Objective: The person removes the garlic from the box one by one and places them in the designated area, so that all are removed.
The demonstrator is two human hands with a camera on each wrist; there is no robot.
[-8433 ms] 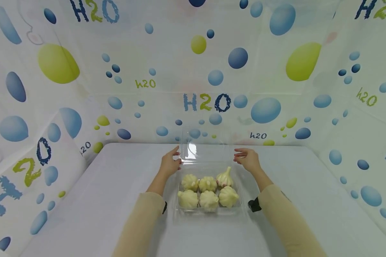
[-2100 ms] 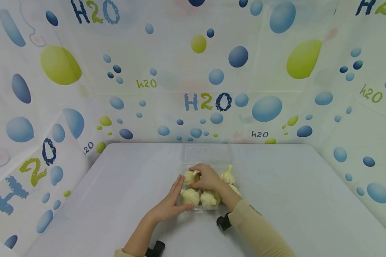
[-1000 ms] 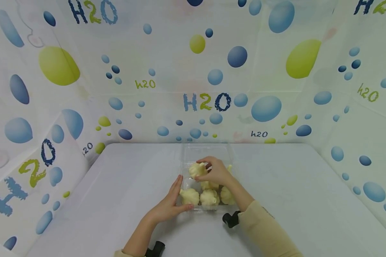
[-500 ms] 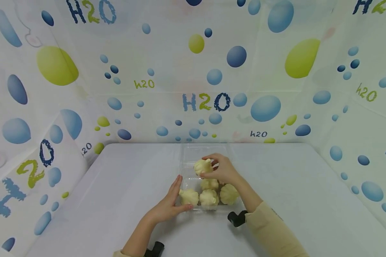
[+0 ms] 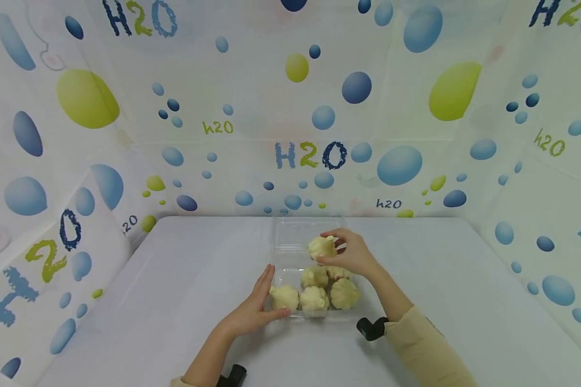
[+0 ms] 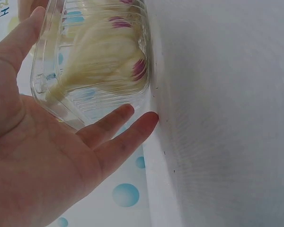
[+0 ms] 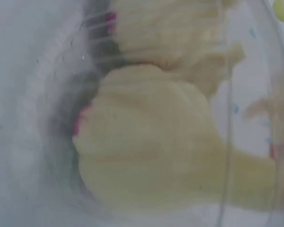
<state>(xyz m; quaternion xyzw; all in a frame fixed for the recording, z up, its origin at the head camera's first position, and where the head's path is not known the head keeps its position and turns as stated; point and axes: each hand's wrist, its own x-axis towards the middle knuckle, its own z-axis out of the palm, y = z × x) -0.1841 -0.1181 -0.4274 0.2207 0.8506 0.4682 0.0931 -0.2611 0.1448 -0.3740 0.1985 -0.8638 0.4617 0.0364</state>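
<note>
In the head view, my right hand pinches a pale garlic bulb between thumb and fingers, raised above the back of a clear plastic container. Several other garlic bulbs sit inside, and the back-left spot is bare. My right hand partly covers the back-right garlic bulb. My left hand rests against the container's left side, fingers straight, thumb along the front. The left wrist view has that hand touching the container's wall. Through the plastic, the right wrist view shows a garlic bulb close up, blurred.
The container's hinged lid lies opened toward the back of the white table. A sheet with blue and green dots stands behind and at both sides. Black wrist mounts hang beneath the sleeves.
Both hands were at the lid at first. Since then my left hand came to the container's left side. My right hand lifted the back-left garlic bulb and carried it rightward.
</note>
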